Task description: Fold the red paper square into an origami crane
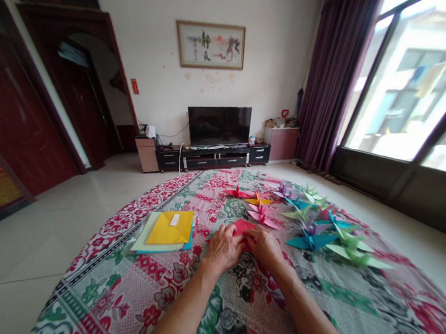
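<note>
Gripping red paper (243,226) with left hand (225,245) and right hand (264,242), both curled closed onto it. Lies at the cloth-covered desk (114,302), between both hands and slightly ahead; equally near to either. Can't read long axis, partly covered. Sits right of paper stack (170,234), left of folded cranes (311,239).

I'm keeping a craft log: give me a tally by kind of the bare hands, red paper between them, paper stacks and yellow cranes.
Hands (left hand, right hand): 2
Red paper: 1
Paper stack: 1
Yellow crane: 1
Total: 5
</note>
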The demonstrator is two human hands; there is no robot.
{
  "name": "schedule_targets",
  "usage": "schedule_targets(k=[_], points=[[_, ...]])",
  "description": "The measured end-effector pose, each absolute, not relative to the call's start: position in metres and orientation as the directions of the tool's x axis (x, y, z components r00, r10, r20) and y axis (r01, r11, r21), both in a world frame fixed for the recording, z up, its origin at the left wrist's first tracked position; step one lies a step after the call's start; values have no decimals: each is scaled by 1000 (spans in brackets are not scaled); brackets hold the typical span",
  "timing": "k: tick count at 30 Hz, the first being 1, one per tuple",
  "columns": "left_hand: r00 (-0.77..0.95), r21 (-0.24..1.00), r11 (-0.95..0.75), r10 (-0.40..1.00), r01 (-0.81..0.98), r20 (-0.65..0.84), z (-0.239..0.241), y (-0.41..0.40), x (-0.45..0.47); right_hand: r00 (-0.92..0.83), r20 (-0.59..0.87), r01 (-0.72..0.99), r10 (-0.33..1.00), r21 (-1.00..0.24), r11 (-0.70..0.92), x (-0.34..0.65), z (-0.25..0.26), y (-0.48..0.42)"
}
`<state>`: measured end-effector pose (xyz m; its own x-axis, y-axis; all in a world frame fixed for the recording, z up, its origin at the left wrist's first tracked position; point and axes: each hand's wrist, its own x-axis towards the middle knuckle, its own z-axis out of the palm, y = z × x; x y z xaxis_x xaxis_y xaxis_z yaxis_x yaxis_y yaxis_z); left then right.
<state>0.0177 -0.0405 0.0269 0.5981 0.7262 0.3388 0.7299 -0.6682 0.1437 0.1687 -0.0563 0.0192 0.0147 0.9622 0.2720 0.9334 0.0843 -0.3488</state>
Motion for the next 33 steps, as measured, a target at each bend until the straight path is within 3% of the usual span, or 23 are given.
schedule_targets(k=[6,20,33], points=[[572,226,-647,755,728,319,29,-33,9,39,244,937,969,-346,49,167,21,-57],[369,374,-373,925,849,86,42,-29,-9,107,271,943,957,-333,-11,159,18,-65],[334,294,-339,940,894,67,40,-26,-14,109,277,946,955,-325,-14,158,20,-67]])
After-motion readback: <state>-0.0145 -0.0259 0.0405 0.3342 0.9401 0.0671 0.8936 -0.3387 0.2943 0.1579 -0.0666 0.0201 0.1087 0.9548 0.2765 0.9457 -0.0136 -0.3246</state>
